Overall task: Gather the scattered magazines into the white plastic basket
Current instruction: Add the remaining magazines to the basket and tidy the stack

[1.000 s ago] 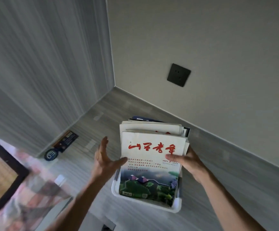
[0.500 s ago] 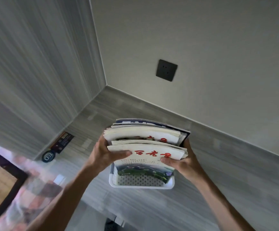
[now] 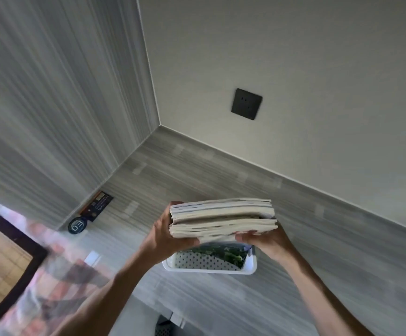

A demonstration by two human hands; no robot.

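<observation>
Head view: stack of magazines [image 3: 222,218] is gripped edge-on by left hand [image 3: 170,236] & right hand [image 3: 266,241], fingers clamped on its sides, lower ends set in the white plastic basket [image 3: 209,269] on the grey floor [image 3: 221,170].

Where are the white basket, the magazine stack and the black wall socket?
white basket [image 3: 209,270], head view, front rim.
magazine stack [image 3: 223,218], head view, page edges.
black wall socket [image 3: 246,104], head view, faceplate centre.

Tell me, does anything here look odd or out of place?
Yes: the thick stack of pale magazines overfills the white plastic basket, standing well above its rim. A dark leaflet lies apart by the wall.
</observation>
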